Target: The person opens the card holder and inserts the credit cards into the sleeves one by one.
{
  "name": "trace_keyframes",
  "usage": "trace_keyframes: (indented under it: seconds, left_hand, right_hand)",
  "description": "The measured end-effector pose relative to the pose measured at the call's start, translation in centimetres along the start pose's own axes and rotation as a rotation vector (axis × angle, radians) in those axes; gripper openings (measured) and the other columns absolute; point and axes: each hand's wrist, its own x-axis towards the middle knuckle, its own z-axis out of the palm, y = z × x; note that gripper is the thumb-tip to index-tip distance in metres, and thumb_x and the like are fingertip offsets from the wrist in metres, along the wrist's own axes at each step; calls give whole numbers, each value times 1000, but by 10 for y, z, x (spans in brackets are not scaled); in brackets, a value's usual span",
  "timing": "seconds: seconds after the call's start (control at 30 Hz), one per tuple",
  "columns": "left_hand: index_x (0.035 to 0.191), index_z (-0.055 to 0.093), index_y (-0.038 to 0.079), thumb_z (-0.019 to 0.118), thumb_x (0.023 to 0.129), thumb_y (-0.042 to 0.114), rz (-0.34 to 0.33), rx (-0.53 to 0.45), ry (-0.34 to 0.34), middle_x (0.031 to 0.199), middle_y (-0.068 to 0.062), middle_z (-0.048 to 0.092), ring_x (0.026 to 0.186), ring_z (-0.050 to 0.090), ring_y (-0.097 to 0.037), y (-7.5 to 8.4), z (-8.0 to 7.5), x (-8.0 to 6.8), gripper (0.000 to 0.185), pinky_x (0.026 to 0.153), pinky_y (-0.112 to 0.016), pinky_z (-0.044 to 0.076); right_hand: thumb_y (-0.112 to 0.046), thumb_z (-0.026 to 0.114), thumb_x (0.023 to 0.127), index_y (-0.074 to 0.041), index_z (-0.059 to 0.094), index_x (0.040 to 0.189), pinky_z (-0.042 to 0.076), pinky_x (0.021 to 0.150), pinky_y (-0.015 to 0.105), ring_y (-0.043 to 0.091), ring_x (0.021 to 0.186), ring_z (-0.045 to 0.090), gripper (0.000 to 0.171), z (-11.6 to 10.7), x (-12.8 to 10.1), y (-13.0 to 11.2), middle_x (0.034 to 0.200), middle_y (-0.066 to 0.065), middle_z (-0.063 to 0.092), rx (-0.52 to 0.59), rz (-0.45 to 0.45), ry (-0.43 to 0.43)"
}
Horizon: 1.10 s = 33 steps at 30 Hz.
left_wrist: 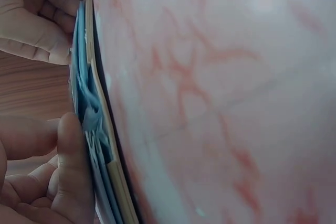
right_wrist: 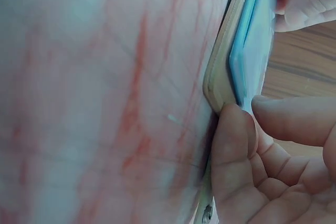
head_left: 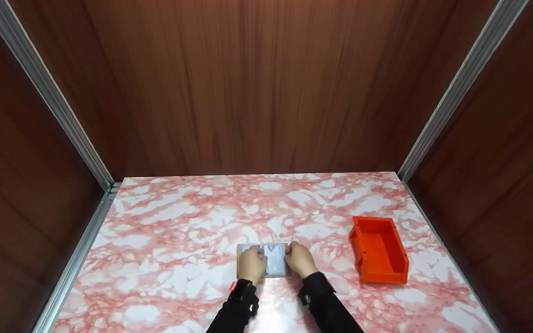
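A flat, opened tan wallet [head_left: 288,273] lies on the table, with pale blue-grey sheets or sleeves [head_left: 275,259] inside it. Over its left half is my left hand [head_left: 251,264], fingertips pinching near the middle of the blue layers. My right hand [head_left: 300,259] pinches the right edge between thumb and curled finger. Seen edge-on in the left wrist view, the blue layers [left_wrist: 93,114] are crumpled and bulge between the two hands. In the right wrist view a tan corner [right_wrist: 219,90] meets my fingertip, and a small metal snap [right_wrist: 208,213] shows below.
An orange open-topped bin [head_left: 380,249] stands to the right of my hands. Pink-and-white marbled table surface [head_left: 164,240] lies around the wallet. Brown wood-grain panels [head_left: 248,92] rise at the back and both sides, with metal rails [head_left: 461,92] at the corners.
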Motion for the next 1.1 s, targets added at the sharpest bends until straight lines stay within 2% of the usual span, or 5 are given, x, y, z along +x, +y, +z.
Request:
trace_keyframes:
  seconds: [0.33, 0.53, 0.83, 0.97, 1.1]
  left_hand:
    - [84, 69, -3, 69, 75, -2, -38, -110, 31, 70, -5, 65, 69, 63, -24, -1, -15, 2, 9, 68, -41, 52]
    - [89, 69, -3, 73, 76, -1, -42, -97, 55, 73, -7, 66, 72, 65, -27, -7, -24, 3, 13, 71, -43, 53]
    - [91, 68, -5, 74, 78, -1, -71, -81, 110, 76, -10, 67, 74, 66, -30, -20, -38, 8, 15, 74, -46, 52]
    - [89, 67, -5, 73, 78, -3, -65, -50, 159, 77, -12, 66, 77, 65, -34, -25, -43, 8, 12, 77, -47, 51]
    - [88, 67, -6, 73, 82, 2, -70, -11, 198, 73, -12, 62, 73, 62, -34, -29, -46, 8, 11, 72, -48, 50]
  right_hand:
    - [2, 62, 80, 0, 59, 81, 48, 63, 37, 23, 64, 54, 3, -7, 0, -2, 69, 6, 57, 28, -36, 38]
    - [3, 62, 80, 0, 60, 83, 50, 66, 41, 26, 68, 58, 5, -12, 2, 0, 75, 9, 60, 28, -55, 98]
    - [5, 67, 78, 0, 62, 86, 49, 67, 43, 27, 69, 58, 10, -24, 4, 11, 74, 8, 58, 5, -16, 173]
    - [4, 71, 78, 1, 62, 84, 49, 68, 45, 30, 71, 59, 11, -27, 3, 16, 74, 8, 57, -45, -1, 182]
    - [2, 72, 78, 1, 63, 83, 50, 70, 48, 36, 74, 62, 11, -27, 2, 21, 76, 12, 61, -73, 25, 165]
